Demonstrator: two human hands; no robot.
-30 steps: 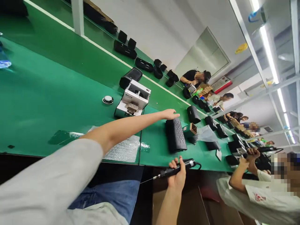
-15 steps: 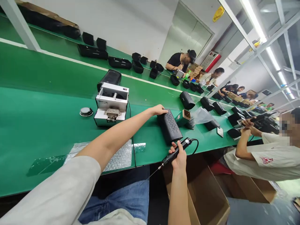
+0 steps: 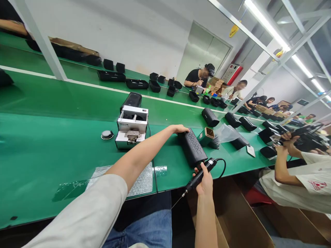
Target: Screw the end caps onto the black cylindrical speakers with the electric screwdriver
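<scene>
My left hand [image 3: 181, 128] grips the far end of a black speaker housing [image 3: 193, 147] with a patterned grille face, which rests on the green bench near its front edge. Partly hidden by the speaker, its fingertips are hard to see. In my right hand [image 3: 205, 181] is a black electric screwdriver [image 3: 198, 175], its long thin bit pointing down and left over the bench edge. The fingers of that hand are close to the speaker's near end; whether they touch it I cannot tell. A cable curves from the screwdriver's rear.
A white-and-black screw feeder [image 3: 132, 132] stands left of the speaker, beside a round metal-and-black part [image 3: 107, 134]. Bubble wrap [image 3: 142, 181] lies under my left arm. A green box [image 3: 206, 136] and plastic bag [image 3: 224, 133] sit right. A co-worker [image 3: 297, 175] works at far right.
The camera view has shifted, so the bench things appear lower and farther right. Both hands keep their hold on the speaker and screwdriver, with little other movement.
</scene>
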